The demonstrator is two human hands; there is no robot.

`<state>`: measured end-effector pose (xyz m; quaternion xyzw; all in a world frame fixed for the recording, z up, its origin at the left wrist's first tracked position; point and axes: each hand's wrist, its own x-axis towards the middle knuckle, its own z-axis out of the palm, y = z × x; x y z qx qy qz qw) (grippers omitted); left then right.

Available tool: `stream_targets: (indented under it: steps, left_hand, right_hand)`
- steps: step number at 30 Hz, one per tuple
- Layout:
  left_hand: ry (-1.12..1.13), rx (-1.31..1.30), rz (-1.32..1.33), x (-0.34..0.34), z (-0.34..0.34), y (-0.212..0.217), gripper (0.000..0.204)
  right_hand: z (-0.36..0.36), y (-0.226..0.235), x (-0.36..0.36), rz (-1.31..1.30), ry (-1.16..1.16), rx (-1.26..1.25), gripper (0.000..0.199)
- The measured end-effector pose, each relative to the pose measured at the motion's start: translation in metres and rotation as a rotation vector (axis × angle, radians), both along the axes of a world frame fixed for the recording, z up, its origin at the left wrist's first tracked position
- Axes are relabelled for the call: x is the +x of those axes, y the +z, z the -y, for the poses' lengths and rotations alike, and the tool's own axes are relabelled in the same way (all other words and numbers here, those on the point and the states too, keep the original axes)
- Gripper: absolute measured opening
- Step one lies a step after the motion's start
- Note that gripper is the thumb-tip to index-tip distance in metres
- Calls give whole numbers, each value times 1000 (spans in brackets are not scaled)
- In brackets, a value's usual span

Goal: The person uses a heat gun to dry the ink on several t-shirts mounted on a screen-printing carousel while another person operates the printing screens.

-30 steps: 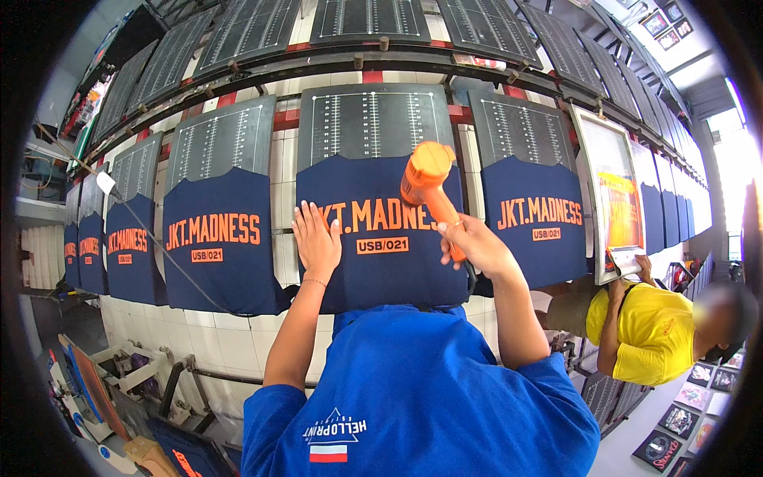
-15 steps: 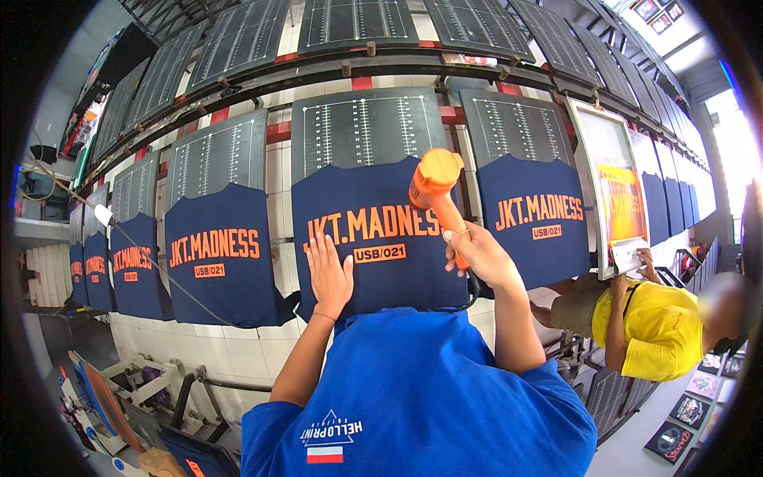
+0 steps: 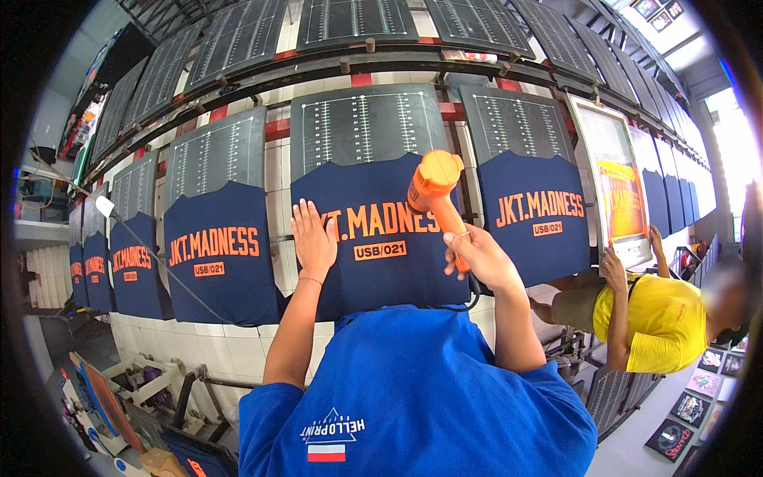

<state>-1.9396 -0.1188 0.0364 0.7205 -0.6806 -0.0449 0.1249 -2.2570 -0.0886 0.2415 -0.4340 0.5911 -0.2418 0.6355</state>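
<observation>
My right hand point(image 3: 489, 256) is closed round the handle of an orange heat gun point(image 3: 439, 176), held over the right part of the print. Its dark cord hangs below my hand. The navy T-shirt point(image 3: 381, 286) under it lies stretched over a dark printing board point(image 3: 366, 119) with white ruler marks, and carries orange lettering. Flat on the shirt near its left edge rests my left hand point(image 3: 315, 242), fingers extended, covering the start of the lettering.
Similar printed navy shirts point(image 3: 211, 278) point(image 3: 532, 230) lie on boards to both sides. A cable point(image 3: 171, 278) slants across the left boards. At right, a person in a yellow shirt point(image 3: 656, 322) holds a framed screen point(image 3: 612, 175) with orange ink. Bare ruled boards point(image 3: 358, 22) form a far row.
My left hand has slid left and slightly up the shirt, toward its edge. The heat gun stays nearly in place. The other person's hands have shifted along the screen frame.
</observation>
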Motion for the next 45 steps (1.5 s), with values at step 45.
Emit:
stream_targets:
  steps: [45]
  left_hand:
    - [-266, 39, -90, -17, -45, 12, 67]
  right_hand:
    - [-32, -3, -39, -52, -224, 13, 35]
